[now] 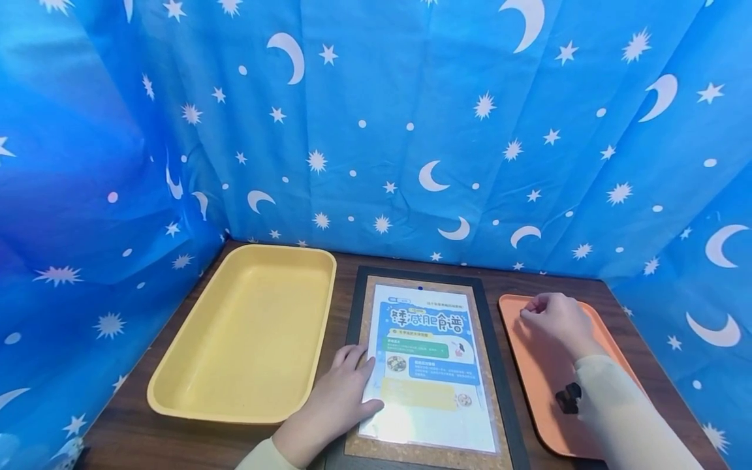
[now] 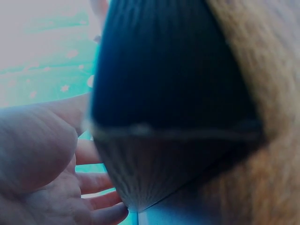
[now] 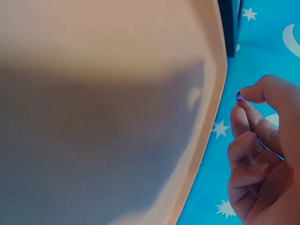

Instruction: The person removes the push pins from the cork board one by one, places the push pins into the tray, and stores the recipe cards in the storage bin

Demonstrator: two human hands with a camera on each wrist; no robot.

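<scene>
A cork board [image 1: 376, 445] with a black frame lies on the table, bearing a printed sheet [image 1: 425, 427] in a clear sleeve. A small blue push pin [image 1: 420, 288] sits at the sheet's top edge. My left hand [image 1: 331, 395] rests on the board's left side, fingers loosely bent at the sheet's edge. In the left wrist view the dark frame [image 2: 173, 70] hides part of that hand. Over the orange tray [image 1: 529, 365], my right hand [image 1: 558, 320] pinches a purple push pin [image 3: 239, 96] between thumb and index fingertip, its thin point showing.
A deep yellow tray [image 1: 247, 339] stands left of the board on the dark wood table [image 1: 194, 437]. Small black items [image 1: 568, 398] lie in the orange tray beside the right sleeve. A blue curtain [image 1: 376, 156] with moons and stars closes off the back and sides.
</scene>
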